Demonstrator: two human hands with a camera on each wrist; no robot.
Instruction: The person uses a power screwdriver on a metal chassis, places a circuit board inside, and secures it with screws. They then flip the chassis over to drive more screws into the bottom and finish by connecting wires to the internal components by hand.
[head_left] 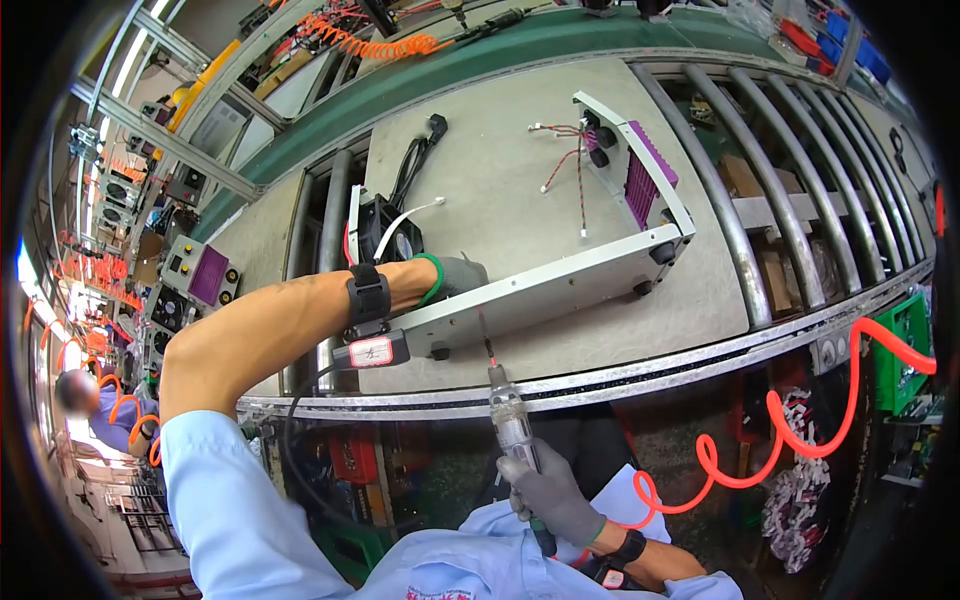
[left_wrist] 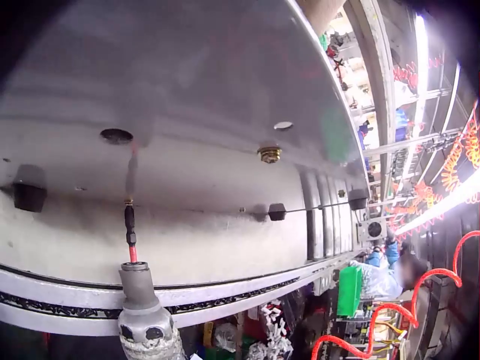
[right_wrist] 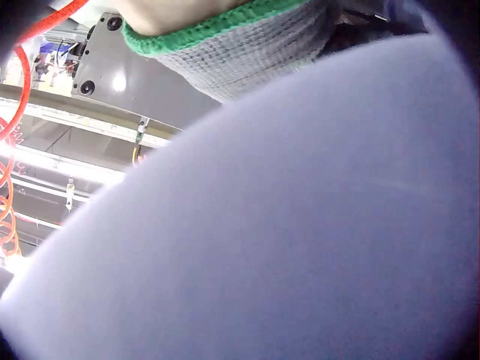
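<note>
An open metal chassis (head_left: 540, 297) stands on its side on the worktable, black feet toward the person. My left hand (head_left: 459, 277), in a grey glove, reaches behind its near panel; the fingers are hidden there, so I cannot tell whether they grip it. Low in front, my gloved right hand (head_left: 556, 492) grips a power screwdriver (head_left: 513, 425). In the left wrist view the screwdriver's bit (left_wrist: 130, 225) points at a small brass-coloured screw on the panel's underside, tip right at it. A fan (head_left: 395, 235) sits at the chassis's left end, a purple grille (head_left: 648, 180) at its right.
Loose wires with white connectors (head_left: 570, 150) hang inside the chassis. A black power cord (head_left: 410, 165) lies behind the fan. Metal rollers (head_left: 790, 180) flank the table. A red coiled hose (head_left: 770, 450) loops at the right, near a green bin (head_left: 905, 350).
</note>
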